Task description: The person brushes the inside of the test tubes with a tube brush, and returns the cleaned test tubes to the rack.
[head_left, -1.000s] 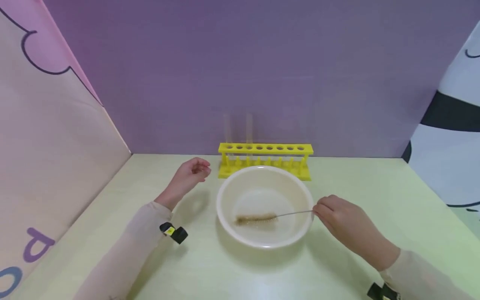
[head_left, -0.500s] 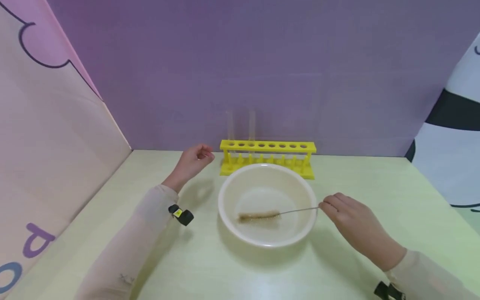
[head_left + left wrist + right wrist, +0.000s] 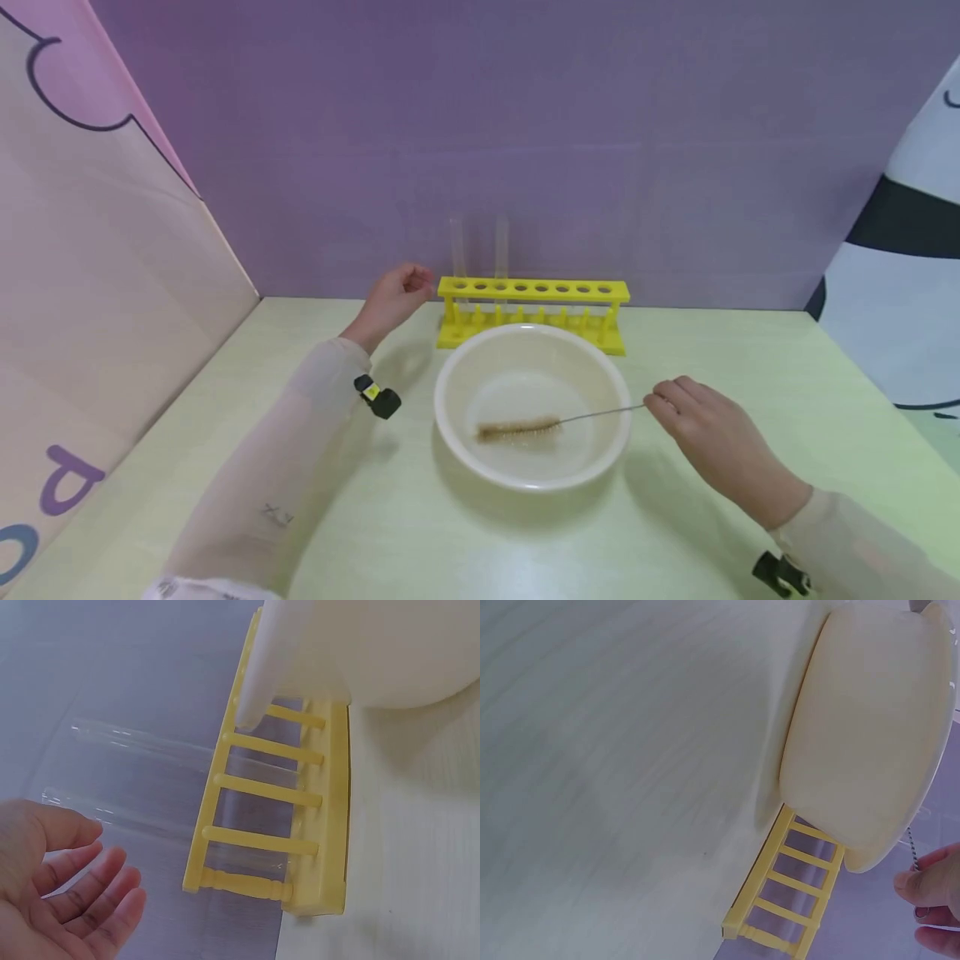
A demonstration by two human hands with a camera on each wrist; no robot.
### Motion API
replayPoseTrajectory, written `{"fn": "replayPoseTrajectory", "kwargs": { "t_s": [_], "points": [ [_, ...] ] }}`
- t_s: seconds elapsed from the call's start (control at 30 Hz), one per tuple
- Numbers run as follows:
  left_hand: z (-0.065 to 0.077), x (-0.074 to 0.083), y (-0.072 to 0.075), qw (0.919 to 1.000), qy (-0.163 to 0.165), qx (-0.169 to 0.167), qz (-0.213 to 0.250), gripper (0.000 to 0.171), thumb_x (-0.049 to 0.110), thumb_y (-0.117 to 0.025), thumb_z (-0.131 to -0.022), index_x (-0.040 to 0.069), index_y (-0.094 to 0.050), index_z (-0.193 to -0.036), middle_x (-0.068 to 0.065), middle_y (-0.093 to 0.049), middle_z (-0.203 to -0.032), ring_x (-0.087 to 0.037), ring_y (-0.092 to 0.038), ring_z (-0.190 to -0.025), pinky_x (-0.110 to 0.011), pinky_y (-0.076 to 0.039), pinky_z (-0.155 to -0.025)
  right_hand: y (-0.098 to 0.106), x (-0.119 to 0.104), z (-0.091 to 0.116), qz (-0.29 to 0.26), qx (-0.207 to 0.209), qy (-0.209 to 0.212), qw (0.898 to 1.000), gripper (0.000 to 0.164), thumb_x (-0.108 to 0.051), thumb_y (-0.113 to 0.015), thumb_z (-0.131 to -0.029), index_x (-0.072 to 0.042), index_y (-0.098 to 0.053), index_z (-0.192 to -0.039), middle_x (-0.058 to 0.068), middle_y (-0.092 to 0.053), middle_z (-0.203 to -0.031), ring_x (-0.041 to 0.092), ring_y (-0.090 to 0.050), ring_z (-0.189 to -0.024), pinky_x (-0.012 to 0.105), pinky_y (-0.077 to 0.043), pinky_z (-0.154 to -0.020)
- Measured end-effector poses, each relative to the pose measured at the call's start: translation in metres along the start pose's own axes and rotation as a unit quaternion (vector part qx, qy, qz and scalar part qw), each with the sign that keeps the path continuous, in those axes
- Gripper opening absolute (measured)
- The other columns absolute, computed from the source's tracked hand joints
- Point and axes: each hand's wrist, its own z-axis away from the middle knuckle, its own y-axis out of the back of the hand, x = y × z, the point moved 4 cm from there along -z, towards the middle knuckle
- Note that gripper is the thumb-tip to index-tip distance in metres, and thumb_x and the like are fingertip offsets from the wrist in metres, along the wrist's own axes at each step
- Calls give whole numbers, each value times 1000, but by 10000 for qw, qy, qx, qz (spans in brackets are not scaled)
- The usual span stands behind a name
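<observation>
My right hand (image 3: 716,437) pinches the twisted wire handle of a test tube brush (image 3: 519,428). The brush's tan bristles lie inside a cream basin (image 3: 531,483), and its wire crosses the basin's right rim. In the right wrist view, the thumb and fingers hold the wire (image 3: 913,847) near its looped end. My left hand (image 3: 393,302) is raised beside the left end of a yellow test tube rack (image 3: 534,290), fingers loosely bent and holding nothing. Two clear test tubes stand in the rack; the left wrist view has the nearer test tube (image 3: 112,816) close to the thumb tip.
Behind the rack rises a purple wall (image 3: 525,142). The basin stands on a pale table (image 3: 360,517), just in front of the rack, and hides part of its base. Printed panels flank the table on the left (image 3: 112,275) and right (image 3: 900,317).
My left hand has moved forward and right, toward the rack's left end. My right hand has shifted slightly right and up, still holding the brush, whose bristles stay in the basin.
</observation>
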Motion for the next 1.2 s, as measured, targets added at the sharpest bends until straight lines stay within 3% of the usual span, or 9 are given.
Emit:
{"fn": "replayPoseTrajectory", "kwargs": {
  "t_s": [0.37,0.67,0.87,1.2],
  "points": [
    [-22,1,-10,9987,54,295,418,31,13,-59,-93,3,-56,-122,-11,-58,-114,-25,-54,-104,-36,-48,-88,-1,0,2,79,45,58,9999,32,17,-71,-58,7,-61,-86,17,-60,-84,29,-57,-75,35,-53,-62],
    [-35,5,-16,9986,94,295,418,32,13,-61,-91,4,-56,-121,-11,-59,-116,-25,-54,-108,-38,-47,-92,-2,-1,4,255,145,185,9994,14,9,-52,-73,7,-60,-84,17,-59,-82,29,-55,-71,36,-51,-60],
    [-38,6,-20,9984,69,167,538,36,10,-61,-91,2,-54,-126,-14,-57,-120,-27,-53,-111,-38,-46,-93,-4,0,0,282,94,128,9995,14,12,-56,-72,5,-59,-83,17,-58,-81,29,-53,-70,37,-49,-60],
    [-46,5,-20,9982,329,168,467,35,8,-60,-91,6,-55,-126,-11,-57,-119,-25,-53,-111,-38,-48,-92,-7,0,0,360,36,138,9993,10,11,-56,-74,5,-58,-82,17,-57,-78,29,-52,-68,36,-47,-57]
  ]
}}
